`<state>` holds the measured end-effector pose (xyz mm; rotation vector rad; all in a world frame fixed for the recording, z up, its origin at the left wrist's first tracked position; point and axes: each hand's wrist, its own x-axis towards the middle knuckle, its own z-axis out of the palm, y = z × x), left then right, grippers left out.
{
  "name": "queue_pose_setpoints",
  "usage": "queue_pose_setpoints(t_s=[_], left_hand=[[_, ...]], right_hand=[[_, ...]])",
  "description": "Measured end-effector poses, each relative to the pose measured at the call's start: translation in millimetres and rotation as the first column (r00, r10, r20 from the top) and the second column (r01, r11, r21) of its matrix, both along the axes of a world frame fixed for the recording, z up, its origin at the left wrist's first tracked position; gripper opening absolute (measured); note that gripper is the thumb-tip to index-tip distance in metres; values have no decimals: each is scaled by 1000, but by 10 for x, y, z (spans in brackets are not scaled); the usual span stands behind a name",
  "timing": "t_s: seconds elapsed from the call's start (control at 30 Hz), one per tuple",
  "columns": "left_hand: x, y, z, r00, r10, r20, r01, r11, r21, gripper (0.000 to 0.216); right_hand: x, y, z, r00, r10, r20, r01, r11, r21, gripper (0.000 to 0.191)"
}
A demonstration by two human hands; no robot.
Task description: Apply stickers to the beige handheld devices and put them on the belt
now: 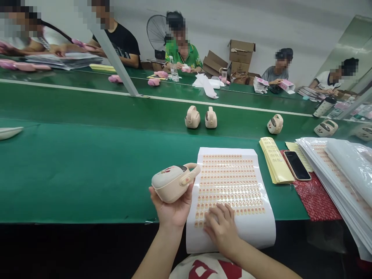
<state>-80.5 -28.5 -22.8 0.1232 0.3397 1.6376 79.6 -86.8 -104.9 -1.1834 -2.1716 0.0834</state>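
Observation:
My left hand is wrapped from below around a cream, rounded device with a loop handle, holding it tilted above the table's front edge. The device has a dark window and a small reddish print on its pale top. To its right lies a white sheet of small orange-and-gold stickers, whose lower edge hangs over the table edge. My right hand rests on the lower left of this sheet, fingers bent and apart, their tips near the lowest stickers. Slight blur covers the fingertips; no held object shows there.
Several similar cream devices stand along the green belt. Right of the sheet are yellow sticker strips, a phone, red bubble wrap and stacked sheets. A slanted metal post rises beyond; several co-workers sit opposite.

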Motion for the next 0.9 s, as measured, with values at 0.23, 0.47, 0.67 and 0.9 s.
queue_pose_setpoints(t_s=[0.23,0.47,0.67,0.9], left_hand=[[18,-58,-14,914,123,-387,-132,991,4,74],[-12,-96,-46,456,142,-879,196,947,254,85],[40,-18,-195,60,398,-915,458,804,380,91],[43,-12,-227,-96,518,-850,531,749,397,93]], right_hand=[[36,206,275,935,60,-351,-126,977,-169,9],[357,650,1264,731,-56,-680,-286,880,-380,18],[306,683,1458,807,87,-585,-416,786,-457,14],[343,664,1390,807,134,-575,-421,814,-401,14]])
